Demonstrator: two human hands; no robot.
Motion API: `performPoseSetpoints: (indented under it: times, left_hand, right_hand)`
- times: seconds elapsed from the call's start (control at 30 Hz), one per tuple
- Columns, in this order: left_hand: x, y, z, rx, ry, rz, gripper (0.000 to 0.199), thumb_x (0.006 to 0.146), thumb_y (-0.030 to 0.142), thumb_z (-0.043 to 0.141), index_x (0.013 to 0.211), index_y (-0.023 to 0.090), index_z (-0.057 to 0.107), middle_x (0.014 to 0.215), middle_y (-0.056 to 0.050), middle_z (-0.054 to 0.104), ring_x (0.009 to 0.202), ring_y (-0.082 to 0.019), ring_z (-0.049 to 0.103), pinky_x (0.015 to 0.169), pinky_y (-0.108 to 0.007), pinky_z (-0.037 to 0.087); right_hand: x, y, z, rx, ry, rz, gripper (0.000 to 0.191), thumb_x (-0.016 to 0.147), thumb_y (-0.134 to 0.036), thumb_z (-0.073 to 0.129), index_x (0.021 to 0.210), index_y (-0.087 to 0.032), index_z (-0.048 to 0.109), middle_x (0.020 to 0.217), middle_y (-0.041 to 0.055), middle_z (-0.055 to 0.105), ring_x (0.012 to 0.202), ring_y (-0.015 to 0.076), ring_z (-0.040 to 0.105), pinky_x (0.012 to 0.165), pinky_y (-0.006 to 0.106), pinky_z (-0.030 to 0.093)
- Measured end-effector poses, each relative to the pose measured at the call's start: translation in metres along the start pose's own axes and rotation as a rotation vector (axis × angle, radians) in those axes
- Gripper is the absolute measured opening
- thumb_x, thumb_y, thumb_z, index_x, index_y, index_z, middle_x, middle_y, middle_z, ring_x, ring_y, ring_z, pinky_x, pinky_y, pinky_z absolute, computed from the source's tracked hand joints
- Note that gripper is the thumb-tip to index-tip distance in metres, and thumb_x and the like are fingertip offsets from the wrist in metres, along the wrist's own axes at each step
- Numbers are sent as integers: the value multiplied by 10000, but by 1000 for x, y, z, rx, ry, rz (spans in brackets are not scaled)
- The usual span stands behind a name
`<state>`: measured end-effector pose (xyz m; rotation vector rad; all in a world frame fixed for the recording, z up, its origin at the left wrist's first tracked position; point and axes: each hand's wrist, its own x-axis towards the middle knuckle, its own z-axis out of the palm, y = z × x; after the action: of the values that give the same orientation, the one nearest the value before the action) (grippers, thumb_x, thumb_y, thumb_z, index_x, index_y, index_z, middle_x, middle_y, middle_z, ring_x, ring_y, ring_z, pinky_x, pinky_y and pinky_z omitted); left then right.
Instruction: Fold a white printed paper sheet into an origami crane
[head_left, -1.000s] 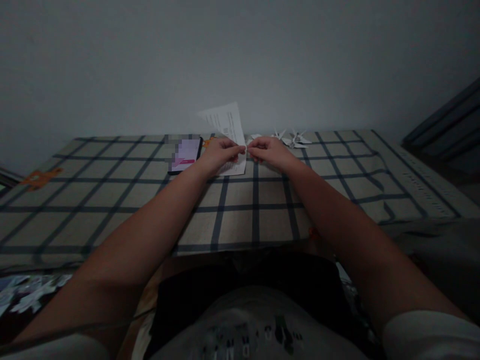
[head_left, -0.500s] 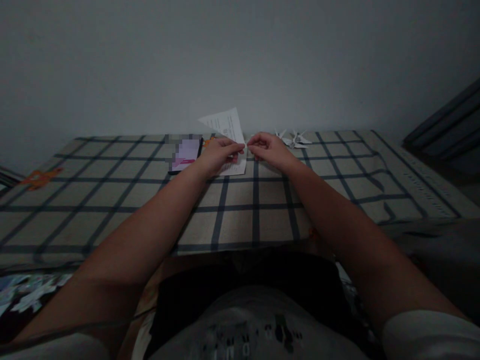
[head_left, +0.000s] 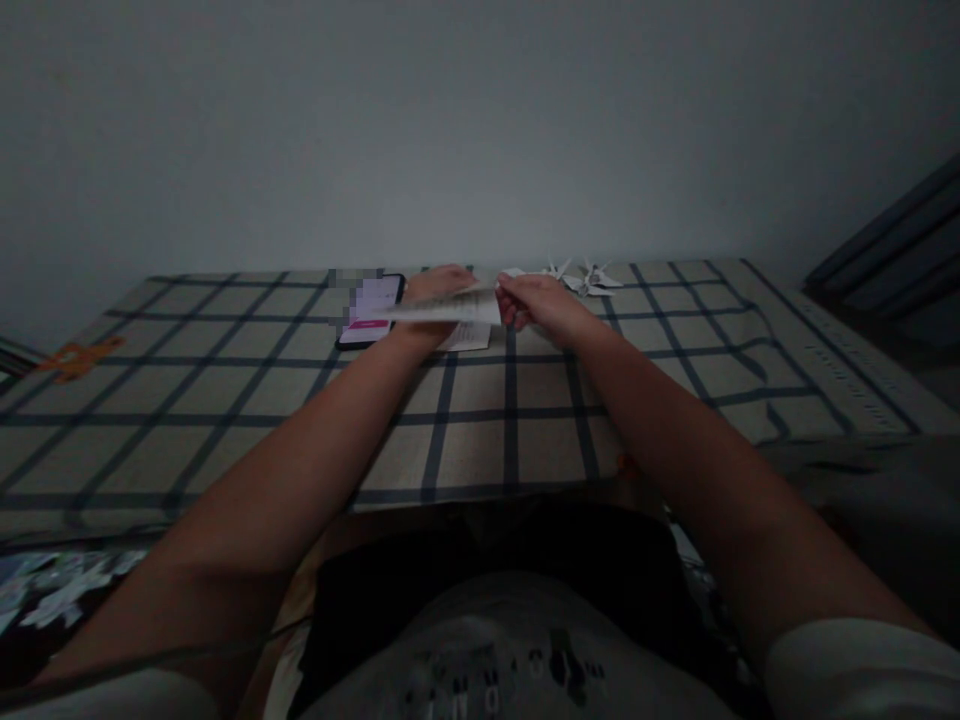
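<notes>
A folded sheet of printed paper is held up nearly edge-on above the table. My right hand pinches its right end between thumb and fingers. My left hand is behind the raised paper, which covers much of it, so its grip is unclear. Beneath them, another printed paper lies flat on the checked cloth. Just left of my left hand is a phone with its screen lit and partly pixelated. Several folded white paper cranes sit beyond my right hand.
A checked cloth covers the table, which stands against a plain wall. An orange object lies at the far left edge. My lap is directly below the table's near edge.
The folded paper has tipped from upright to nearly flat, its point swinging down toward me. My left hand has moved from the front of the paper to behind it. My right hand has barely moved.
</notes>
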<state>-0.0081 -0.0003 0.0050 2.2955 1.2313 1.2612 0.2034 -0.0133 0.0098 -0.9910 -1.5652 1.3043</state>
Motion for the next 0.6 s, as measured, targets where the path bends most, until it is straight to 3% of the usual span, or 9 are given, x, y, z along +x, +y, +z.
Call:
performPoseSetpoints:
  times: [0.07,0.17,0.43,0.6]
  left_hand:
    - [0,-1,-3,-21,-30,54,200,811,365,801,948,234,865,963,-50,803,874,-198,702,782,-293,522]
    - [0,-3,-7,4,10,171,262,888,404,726,1011,223,869,994,-69,796,865,-179,694,742,-276,512]
    - [-1,-9,-5,108,58,391,370,999,520,632,1029,239,871,984,-78,784,892,-182,711,805,-306,543]
    - [-3,-5,-2,86,60,382,311,1000,480,652,1069,255,854,1004,-70,775,859,-162,696,768,-291,538]
  right_hand:
    - [-2,-1,0,-11,-10,-25,283,1015,-358,683,820,-155,708,751,16,719,596,72,620,516,177,452]
    - [-4,-3,0,2,-12,-41,182,983,-273,696,844,-157,715,763,4,717,612,69,623,513,170,446]
    - [-5,-6,0,29,-26,-13,182,954,-284,697,818,-164,684,722,-9,679,613,70,594,523,166,431]
    - [-5,-4,1,34,-9,-40,125,940,-235,683,838,-163,680,693,-17,665,601,74,598,525,174,433]
